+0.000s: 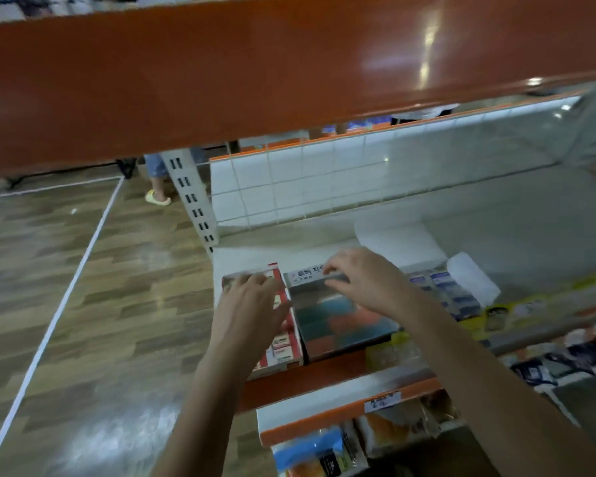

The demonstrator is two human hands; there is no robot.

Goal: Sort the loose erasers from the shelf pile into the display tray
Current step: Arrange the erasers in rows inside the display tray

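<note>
A red-and-white display tray (286, 352) with small boxed erasers stands at the shelf's left end. My left hand (248, 304) hovers over it with fingers spread and relaxed, holding nothing. Beside it lies a grey box (338, 325) with teal and red blocks inside and a white printed label at its back. My right hand (365, 280) reaches over that box, fingertips curled at its back edge by the label; the blur hides whether they pinch anything. A pile of loose blue-and-white packets (444, 290) lies to the right.
The white shelf (496, 228) runs to a tiled back wall. An orange shelf (255, 63) hangs overhead. Lower shelves (344, 407) hold packaged goods. A white packet (475, 277) lies behind the pile. Wooden floor is on the left, with a person's foot (157, 197) far off.
</note>
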